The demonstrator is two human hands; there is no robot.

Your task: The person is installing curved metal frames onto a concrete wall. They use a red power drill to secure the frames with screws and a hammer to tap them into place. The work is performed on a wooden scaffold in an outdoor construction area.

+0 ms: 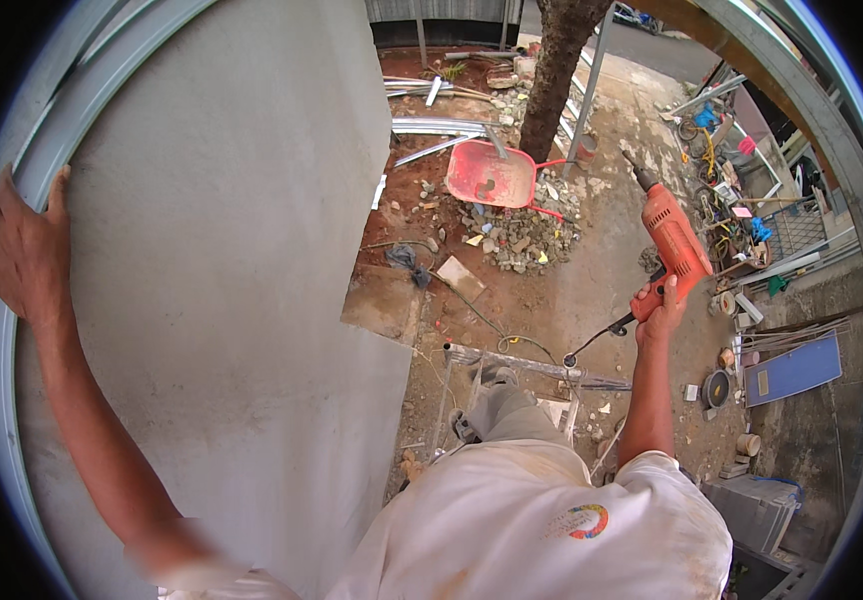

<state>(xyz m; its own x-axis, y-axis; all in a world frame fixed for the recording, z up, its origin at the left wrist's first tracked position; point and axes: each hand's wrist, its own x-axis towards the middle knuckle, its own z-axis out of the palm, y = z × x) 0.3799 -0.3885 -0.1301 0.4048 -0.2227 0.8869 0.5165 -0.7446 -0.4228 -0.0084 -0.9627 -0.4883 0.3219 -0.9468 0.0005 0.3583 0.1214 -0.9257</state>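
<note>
My right hand (659, 303) is wrapped round the handle of an orange-red electric drill (674, 238). The drill is held out in the air to the right, its chuck and bit tilted up and away to the left. A black cord (602, 335) hangs from the handle. At the far left, my left hand (27, 245) lies on a curved-looking metal channel (102, 100), fingers spread against it. Beside that hand a large grey flat panel (222, 220) stretches down along my left side.
Far below lie a red wheelbarrow (492, 172), rubble (527, 238) and a tree trunk (557, 70). A metal scaffold bar (512, 360) crosses beneath my legs. A blue board (794, 369), a black round tub (717, 388) and scattered tools are on the right.
</note>
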